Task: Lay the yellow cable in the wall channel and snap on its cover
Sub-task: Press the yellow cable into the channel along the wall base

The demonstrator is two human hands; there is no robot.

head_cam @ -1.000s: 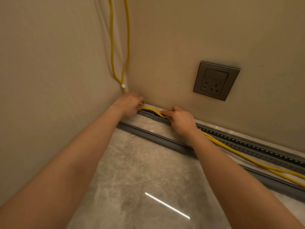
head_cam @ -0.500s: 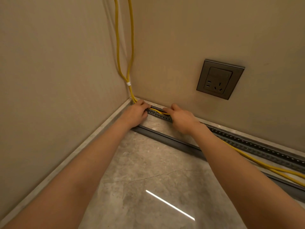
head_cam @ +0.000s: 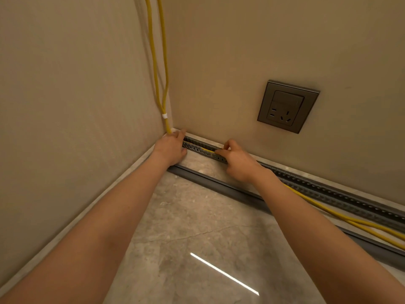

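Two strands of yellow cable (head_cam: 161, 84) hang down the room corner, bound by a white tie (head_cam: 164, 116). At the wall's foot runs a grey perforated channel (head_cam: 324, 189). My left hand (head_cam: 172, 148) presses the cable into the channel's corner end. A short way to the right, my right hand (head_cam: 237, 160) pinches the cable at the channel's front edge; a short yellow stretch shows between my hands. Past my right wrist the cable (head_cam: 341, 218) lies loose in front of the channel. A long dark grey cover strip (head_cam: 219, 183) lies on the floor, parallel to the channel.
A grey wall socket (head_cam: 288, 106) sits on the right-hand wall above the channel. The floor is polished grey stone tile (head_cam: 197, 238) with a bright light reflection. A pale skirting (head_cam: 76, 222) runs along the left wall.
The cable between my hands has sunk lower into the channel, with less yellow showing. My left hand slid toward the corner end. My view shifted left and down.
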